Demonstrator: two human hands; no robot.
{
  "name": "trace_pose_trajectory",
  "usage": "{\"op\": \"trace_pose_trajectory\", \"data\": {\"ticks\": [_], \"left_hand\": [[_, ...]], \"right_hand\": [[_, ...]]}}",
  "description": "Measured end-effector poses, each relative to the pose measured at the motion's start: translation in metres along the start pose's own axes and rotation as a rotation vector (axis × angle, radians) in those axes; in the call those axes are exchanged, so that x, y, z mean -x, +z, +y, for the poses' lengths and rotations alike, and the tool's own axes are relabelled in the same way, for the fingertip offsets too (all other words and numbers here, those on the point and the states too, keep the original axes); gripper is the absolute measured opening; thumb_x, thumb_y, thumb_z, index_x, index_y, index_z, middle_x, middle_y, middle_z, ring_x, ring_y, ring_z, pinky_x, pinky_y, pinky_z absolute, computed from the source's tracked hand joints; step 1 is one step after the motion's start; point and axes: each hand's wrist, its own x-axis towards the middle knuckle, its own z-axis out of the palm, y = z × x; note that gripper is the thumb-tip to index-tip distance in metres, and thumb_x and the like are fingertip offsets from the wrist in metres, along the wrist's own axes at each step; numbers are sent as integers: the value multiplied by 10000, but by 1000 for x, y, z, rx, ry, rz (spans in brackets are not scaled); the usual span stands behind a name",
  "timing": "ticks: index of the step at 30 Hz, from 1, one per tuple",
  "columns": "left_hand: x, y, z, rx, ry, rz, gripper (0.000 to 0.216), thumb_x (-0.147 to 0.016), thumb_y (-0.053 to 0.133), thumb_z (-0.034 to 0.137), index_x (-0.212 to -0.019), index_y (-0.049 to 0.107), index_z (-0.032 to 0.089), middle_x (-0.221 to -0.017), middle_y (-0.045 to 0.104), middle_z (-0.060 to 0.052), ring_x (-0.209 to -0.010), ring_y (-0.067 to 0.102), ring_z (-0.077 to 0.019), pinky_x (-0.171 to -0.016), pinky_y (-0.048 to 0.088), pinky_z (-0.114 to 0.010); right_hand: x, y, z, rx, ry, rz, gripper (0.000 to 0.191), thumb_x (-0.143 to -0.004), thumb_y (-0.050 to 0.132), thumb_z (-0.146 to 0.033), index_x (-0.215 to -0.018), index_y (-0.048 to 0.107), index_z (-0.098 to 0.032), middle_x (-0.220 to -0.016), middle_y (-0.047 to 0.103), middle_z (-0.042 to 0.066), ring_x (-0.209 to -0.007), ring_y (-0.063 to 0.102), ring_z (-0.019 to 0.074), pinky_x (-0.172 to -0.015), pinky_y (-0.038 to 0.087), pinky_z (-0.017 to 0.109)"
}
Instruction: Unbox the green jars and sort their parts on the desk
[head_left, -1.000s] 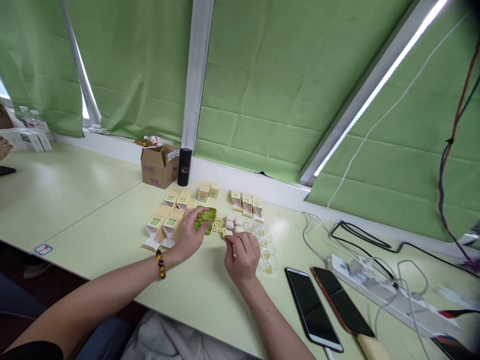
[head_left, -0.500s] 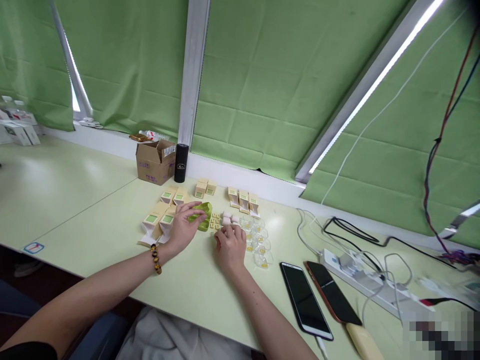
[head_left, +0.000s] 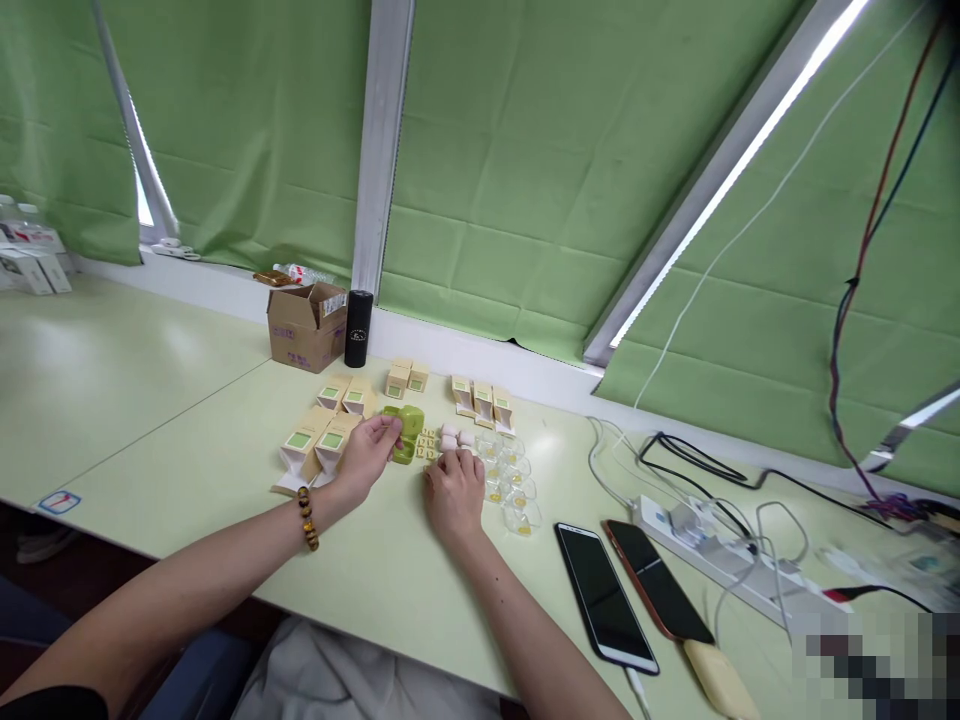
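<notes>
My left hand [head_left: 367, 455], with a beaded bracelet at the wrist, has its thumb and fingers closed at the left edge of a small green plastic case [head_left: 410, 420] with hollows in it. My right hand [head_left: 456, 490] rests on the table with its fingers curled down; what they hold, if anything, is hidden. Just beyond it lie small yellow squares [head_left: 426, 440] in rows and pale pink pieces [head_left: 448, 438]. Clear plastic cups [head_left: 517, 485] with yellow bits inside stand to its right. Open cream cartons [head_left: 300, 445] with green labels are left of my left hand.
More cream cartons [head_left: 482, 403] stand at the back. Behind them are a brown cardboard box [head_left: 304, 340] and a black tumbler [head_left: 358, 330]. At right lie a white-edged phone [head_left: 606, 597], another phone [head_left: 658, 580], a power strip [head_left: 720, 560] and tangled cables.
My left hand's fingers, spread over the green case before, have come together at its left edge, showing more of it. My right hand stays at nearly the same spot, curled.
</notes>
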Motion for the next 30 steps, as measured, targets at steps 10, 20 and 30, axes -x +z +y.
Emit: {"op": "trace_pose_trajectory", "data": {"ticks": [10, 20, 30], "left_hand": [[3, 1, 4, 83, -34, -92, 486, -890, 698, 638, -963, 631, 163, -889, 766, -116, -695, 637, -159, -556, 413, -256], [1, -15, 47, -868, 584, -177, 141, -953, 665, 339, -952, 775, 249, -1051, 771, -60, -1057, 597, -273, -937, 452, -430], [24, -25, 31, -1320, 702, -469, 280, -960, 657, 229, -683, 692, 220, -810, 677, -81, -980, 508, -286, -858, 343, -422]], "right_hand": [[3, -8, -3, -65, -44, 58, 131, -793, 701, -81, -763, 708, -209, -873, 625, 70, -932, 455, 253, -853, 312, 400], [10, -18, 6, -136, 4, 35, 143, -735, 706, -60, -721, 700, -203, -834, 594, 54, -903, 424, 231, -825, 309, 381], [11, -20, -1, -133, -78, -99, 127, -720, 718, -83, -750, 722, -207, -889, 577, 67, -942, 419, 242, -881, 314, 393]]}}
